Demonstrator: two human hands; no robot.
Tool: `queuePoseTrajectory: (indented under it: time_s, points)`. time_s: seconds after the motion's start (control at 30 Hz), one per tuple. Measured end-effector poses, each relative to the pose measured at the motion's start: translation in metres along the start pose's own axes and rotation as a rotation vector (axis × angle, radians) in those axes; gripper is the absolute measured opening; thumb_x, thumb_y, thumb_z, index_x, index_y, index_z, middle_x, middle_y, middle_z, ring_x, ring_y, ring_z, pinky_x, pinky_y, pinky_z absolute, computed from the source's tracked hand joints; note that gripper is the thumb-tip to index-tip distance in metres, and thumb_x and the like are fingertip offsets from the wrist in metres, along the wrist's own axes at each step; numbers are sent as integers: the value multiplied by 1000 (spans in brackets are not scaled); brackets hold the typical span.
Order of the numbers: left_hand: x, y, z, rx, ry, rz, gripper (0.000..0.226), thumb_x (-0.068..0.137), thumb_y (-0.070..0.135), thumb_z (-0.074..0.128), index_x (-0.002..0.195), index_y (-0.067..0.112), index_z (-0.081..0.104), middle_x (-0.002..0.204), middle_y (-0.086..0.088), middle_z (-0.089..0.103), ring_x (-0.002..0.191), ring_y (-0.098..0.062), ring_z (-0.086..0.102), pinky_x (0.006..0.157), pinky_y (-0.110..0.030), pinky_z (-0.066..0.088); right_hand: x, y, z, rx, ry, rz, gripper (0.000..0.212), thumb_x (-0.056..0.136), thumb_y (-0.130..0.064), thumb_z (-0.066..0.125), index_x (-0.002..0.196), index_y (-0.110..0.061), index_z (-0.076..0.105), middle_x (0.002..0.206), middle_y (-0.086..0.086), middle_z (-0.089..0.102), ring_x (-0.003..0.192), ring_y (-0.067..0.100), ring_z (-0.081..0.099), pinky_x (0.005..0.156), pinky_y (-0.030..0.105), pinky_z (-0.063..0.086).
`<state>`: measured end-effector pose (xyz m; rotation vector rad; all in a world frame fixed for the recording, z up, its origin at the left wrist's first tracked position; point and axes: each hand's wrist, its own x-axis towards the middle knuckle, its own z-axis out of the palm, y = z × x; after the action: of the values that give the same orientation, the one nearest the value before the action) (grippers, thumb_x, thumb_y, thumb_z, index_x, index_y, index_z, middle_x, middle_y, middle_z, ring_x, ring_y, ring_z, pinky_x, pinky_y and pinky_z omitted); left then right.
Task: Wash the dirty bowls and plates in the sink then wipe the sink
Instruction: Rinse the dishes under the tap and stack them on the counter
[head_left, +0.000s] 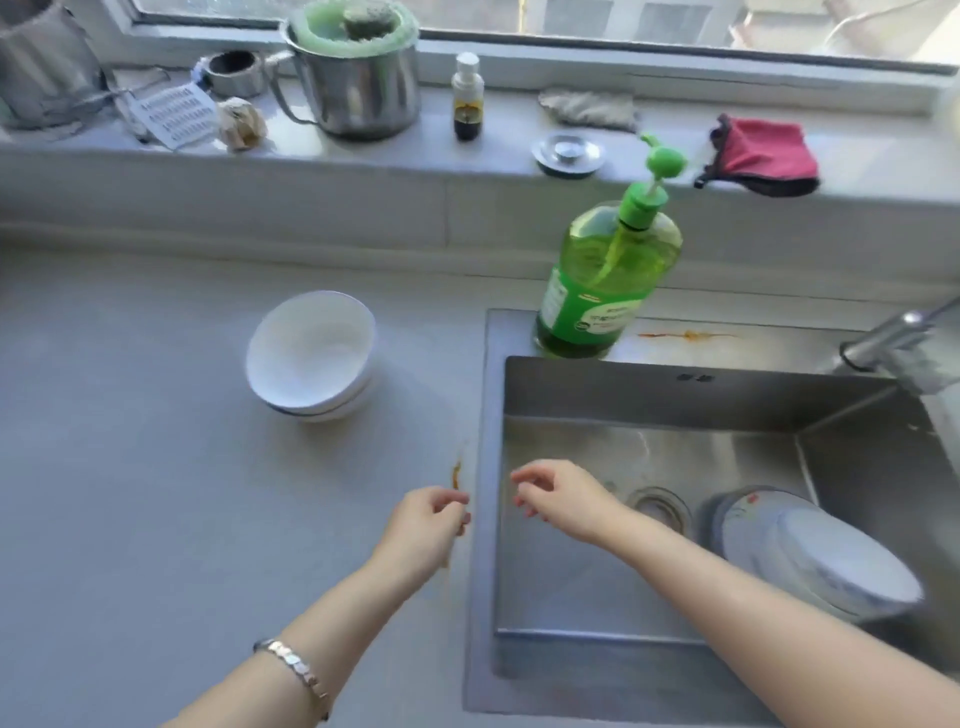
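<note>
Both hands were empty, their fingers loosely curled and pinching nothing. The left hand (431, 519) hovered over the table (130, 441) just beside the sink (649, 389) rim, and the right hand (561, 499) hung over the sink's left part. The two were near each other but apart.

Two white bowls (311, 353) sat stacked on the table at about ten o'clock from the hands and looked clean. A stack of plates (810, 556) leaned in the sink's corner at about four o'clock from the right hand, just past the drain (660, 509). The plates seemed to be the next job.

To do it well, the right hand should have reached across to the plates and lifted one by its rim, since wet china slips. The tap (883, 343) was at two o'clock and the green soap bottle (608, 280) at twelve, so a plate could be rinsed without dripping on the table. An orange smear (457, 475) beside the rim would want wiping at the end, perhaps with the red cloth (758, 156) on the sill.
</note>
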<state>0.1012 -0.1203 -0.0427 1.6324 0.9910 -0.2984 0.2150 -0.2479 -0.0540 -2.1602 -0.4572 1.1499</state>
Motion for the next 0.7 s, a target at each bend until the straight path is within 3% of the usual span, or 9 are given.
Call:
queuePoseTrajectory:
  time_s: [0.07, 0.13, 0.3, 0.37, 0.43, 0.5, 0.6, 0.7]
  points:
    - [-5, 10, 42, 59, -113, 61, 18, 88, 1, 47, 97, 10, 60, 81, -8, 64, 78, -21, 59, 67, -18, 46, -26, 48, -19, -24, 12, 66, 26, 92, -11, 47, 113, -11, 62, 86, 0, 64, 72, 12, 59, 69, 22, 47]
    - [-11, 22, 88, 123, -183, 90, 19, 88, 2, 46, 94, 15, 58, 74, -3, 62, 75, -21, 59, 71, -26, 49, -54, 99, -44, -29, 40, 146, 26, 92, -12, 48, 113, -9, 62, 85, 0, 64, 72, 12, 59, 73, 23, 48]
    - [-13, 43, 206, 364, -426, 62, 19, 87, 11, 41, 91, 20, 57, 82, -7, 60, 73, -20, 54, 71, -26, 45, -116, 202, -125, -68, 198, 332, 29, 93, -21, 48, 120, -19, 58, 94, 0, 63, 90, 18, 61, 82, 24, 45]
    - [-12, 53, 251, 411, -462, 18, 14, 86, 13, 40, 84, 16, 53, 82, -9, 57, 71, -21, 50, 69, -29, 45, -132, 235, -160, -112, 292, 407, 33, 93, -27, 47, 124, -18, 56, 101, 2, 62, 103, 22, 58, 83, 24, 40]
    - [-12, 66, 294, 373, -477, -57, 13, 90, 16, 40, 90, 11, 52, 85, -10, 56, 69, -22, 52, 65, -28, 41, -139, 268, -190, -89, 381, 500, 40, 94, -34, 44, 128, -15, 52, 116, 10, 62, 109, 28, 57, 89, 29, 42]
    - [-12, 80, 334, 281, -453, -118, 18, 95, 20, 41, 106, 9, 50, 90, -10, 53, 66, -18, 54, 63, -28, 42, -139, 297, -212, -17, 396, 583, 46, 94, -41, 40, 124, -8, 49, 111, 17, 63, 91, 32, 65, 81, 35, 52]
    - [-6, 95, 380, 181, -427, -195, 48, 96, 26, 47, 139, 11, 32, 111, -16, 53, 76, -22, 59, 65, -31, 50, -125, 322, -229, 251, 306, 702, 46, 96, -40, 40, 116, 1, 45, 90, 19, 61, 54, 26, 65, 48, 28, 54]
    - [6, 96, 407, 147, -405, -266, 54, 94, 21, 51, 143, 12, 28, 109, -17, 55, 78, -25, 61, 63, -33, 55, -112, 339, -232, 489, 257, 751, 36, 95, -24, 46, 117, 4, 44, 78, 20, 58, 47, 26, 61, 43, 27, 52]
